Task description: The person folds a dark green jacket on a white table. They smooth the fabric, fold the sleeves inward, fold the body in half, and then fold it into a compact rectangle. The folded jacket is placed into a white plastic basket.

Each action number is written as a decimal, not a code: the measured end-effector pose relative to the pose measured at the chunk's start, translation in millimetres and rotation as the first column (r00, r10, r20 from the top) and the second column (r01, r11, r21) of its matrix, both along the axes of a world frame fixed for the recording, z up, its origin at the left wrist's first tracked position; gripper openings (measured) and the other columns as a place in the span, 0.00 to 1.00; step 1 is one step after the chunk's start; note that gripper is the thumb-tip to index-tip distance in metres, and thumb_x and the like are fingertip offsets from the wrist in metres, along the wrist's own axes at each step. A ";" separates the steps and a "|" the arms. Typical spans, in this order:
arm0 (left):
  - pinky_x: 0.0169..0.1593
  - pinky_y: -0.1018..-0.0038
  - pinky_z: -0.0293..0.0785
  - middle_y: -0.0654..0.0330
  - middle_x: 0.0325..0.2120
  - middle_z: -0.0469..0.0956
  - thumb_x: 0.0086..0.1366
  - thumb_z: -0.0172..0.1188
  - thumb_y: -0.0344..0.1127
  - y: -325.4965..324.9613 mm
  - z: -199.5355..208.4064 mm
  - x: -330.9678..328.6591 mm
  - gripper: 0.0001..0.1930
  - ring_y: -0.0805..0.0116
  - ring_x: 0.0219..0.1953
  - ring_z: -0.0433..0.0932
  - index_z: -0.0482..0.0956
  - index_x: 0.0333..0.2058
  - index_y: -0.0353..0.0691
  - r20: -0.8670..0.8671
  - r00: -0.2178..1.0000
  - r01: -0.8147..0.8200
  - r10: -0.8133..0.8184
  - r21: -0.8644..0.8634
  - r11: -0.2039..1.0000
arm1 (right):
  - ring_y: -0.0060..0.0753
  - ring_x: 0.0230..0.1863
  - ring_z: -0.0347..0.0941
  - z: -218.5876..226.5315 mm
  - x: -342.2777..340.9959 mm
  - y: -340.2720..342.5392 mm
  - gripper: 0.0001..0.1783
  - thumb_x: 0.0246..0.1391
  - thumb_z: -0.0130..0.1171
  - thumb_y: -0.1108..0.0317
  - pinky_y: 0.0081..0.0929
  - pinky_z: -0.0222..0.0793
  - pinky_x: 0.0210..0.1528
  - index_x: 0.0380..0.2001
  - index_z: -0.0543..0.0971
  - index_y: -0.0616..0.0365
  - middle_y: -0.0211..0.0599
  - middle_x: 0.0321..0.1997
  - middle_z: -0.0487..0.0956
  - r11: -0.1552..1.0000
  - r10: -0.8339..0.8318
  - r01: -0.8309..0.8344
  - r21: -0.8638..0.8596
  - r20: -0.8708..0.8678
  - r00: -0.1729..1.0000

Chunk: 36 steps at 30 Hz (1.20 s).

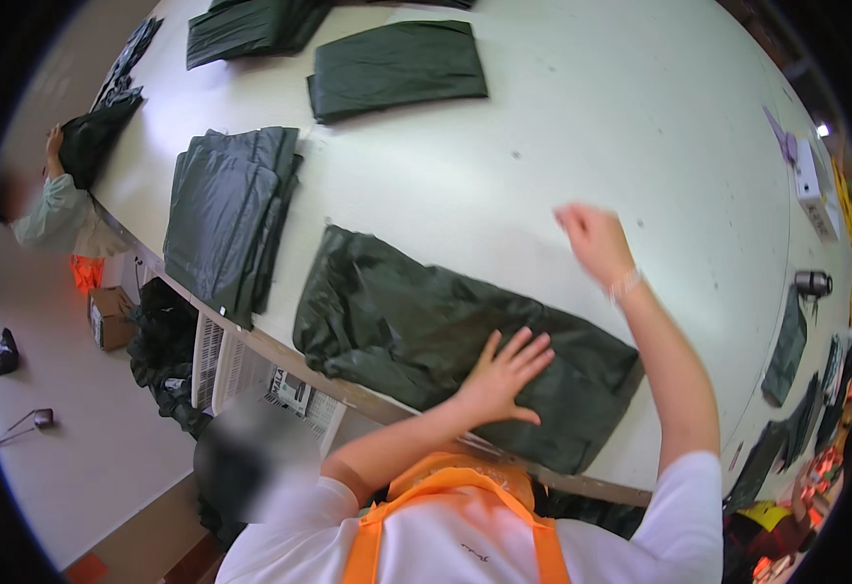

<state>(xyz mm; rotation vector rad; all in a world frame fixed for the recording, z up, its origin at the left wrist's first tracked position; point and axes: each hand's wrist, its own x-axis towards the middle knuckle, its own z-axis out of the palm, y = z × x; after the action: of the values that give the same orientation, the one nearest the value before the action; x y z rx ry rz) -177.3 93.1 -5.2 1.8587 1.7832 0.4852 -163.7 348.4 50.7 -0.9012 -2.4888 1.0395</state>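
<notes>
A dark green folded garment (397,316) of thin, shiny fabric lies on the white table (562,146) right before me. Its left part is wrinkled, and its right part lies smoother. My left hand (511,382) rests flat on it with spread fingers, right of its middle. Beyond the garment's far edge, my right hand (593,243) is raised over the bare tabletop. Its fingers are curled in, slightly blurred, and nothing shows in them.
Folded dark green stacks lie to the left (226,214) and at the far side (397,68). A box (815,195), purple scissors (782,136) and a metal object (813,283) line the right edge. White baskets (226,365) stand below the near edge. Another person (56,200) handles fabric at left.
</notes>
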 end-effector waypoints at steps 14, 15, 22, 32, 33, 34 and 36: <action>0.62 0.42 0.43 0.60 0.68 0.39 0.46 0.62 0.64 -1.6 -17.0 -12.1 0.54 0.58 0.69 0.38 0.47 0.65 0.44 0.331 0.941 0.106 -0.076 -0.073 0.992 | 0.33 0.38 0.75 -75.7 -276.2 155.5 0.16 0.45 0.64 0.64 0.29 0.73 0.42 0.37 0.77 0.61 0.37 0.38 0.79 0.567 -0.375 0.393 -0.724 0.198 0.906; 0.62 0.42 0.43 0.60 0.68 0.40 0.45 0.61 0.65 -0.3 -19.4 -12.2 0.54 0.58 0.69 0.38 0.48 0.65 0.43 0.315 0.946 0.097 -0.071 -0.067 0.993 | 0.28 0.33 0.74 -62.0 -266.0 131.8 0.09 0.46 0.61 0.68 0.26 0.73 0.41 0.32 0.75 0.56 0.30 0.31 0.77 0.496 -0.375 0.354 -0.793 0.172 0.911; 0.62 0.41 0.43 0.59 0.66 0.47 0.41 0.62 0.68 -0.1 -20.8 -8.0 0.54 0.56 0.68 0.42 0.54 0.63 0.44 0.199 0.979 0.044 -0.051 0.038 0.998 | 0.40 0.44 0.73 -30.1 -74.5 -38.9 0.15 0.43 0.52 0.75 0.38 0.70 0.50 0.38 0.73 0.63 0.42 0.42 0.76 -0.049 -0.812 -0.003 -0.999 0.038 0.583; 0.65 0.55 0.46 0.54 0.57 0.64 0.54 0.53 0.61 -19.9 -50.2 4.9 0.38 0.54 0.62 0.57 0.65 0.56 0.40 0.873 0.439 -0.075 0.214 -0.202 0.976 | 0.47 0.55 0.68 -3.8 255.9 -197.7 0.31 0.43 0.50 0.76 0.42 0.66 0.57 0.55 0.62 0.72 0.49 0.56 0.69 0.005 -0.751 0.083 -0.997 0.051 0.659; 0.65 0.56 0.48 0.55 0.57 0.63 0.56 0.52 0.59 -26.1 -44.8 -1.1 0.36 0.55 0.62 0.57 0.64 0.57 0.40 0.929 0.143 -0.014 0.341 -0.343 0.939 | 0.45 0.54 0.69 -5.3 267.1 -189.4 0.31 0.43 0.51 0.77 0.40 0.68 0.56 0.54 0.62 0.71 0.49 0.56 0.70 0.022 -0.689 0.235 -0.972 0.155 0.708; 0.65 0.57 0.49 0.55 0.58 0.63 0.58 0.50 0.57 -31.5 -39.8 -3.7 0.34 0.57 0.62 0.57 0.63 0.57 0.40 0.904 -0.093 0.051 0.417 -0.414 0.909 | 0.43 0.54 0.70 -6.0 273.6 -180.2 0.30 0.44 0.52 0.77 0.37 0.70 0.54 0.54 0.62 0.70 0.49 0.55 0.70 0.054 -0.622 0.380 -0.924 0.266 0.737; 0.64 0.60 0.51 0.56 0.59 0.62 0.62 0.47 0.53 -41.9 -35.2 -7.1 0.31 0.59 0.61 0.58 0.62 0.58 0.39 0.802 -0.364 0.145 0.473 -0.453 0.880 | 0.22 0.31 0.69 -1.1 270.8 -170.1 0.19 0.45 0.54 0.79 0.18 0.69 0.33 0.42 0.63 0.60 0.33 0.35 0.72 0.296 -0.568 0.676 -0.675 0.444 0.692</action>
<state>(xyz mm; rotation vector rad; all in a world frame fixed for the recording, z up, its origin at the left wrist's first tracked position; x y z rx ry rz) -184.4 51.2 -40.4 0.1474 0.6069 1.2254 107.1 178.3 49.6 -2.0363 -1.2661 1.8169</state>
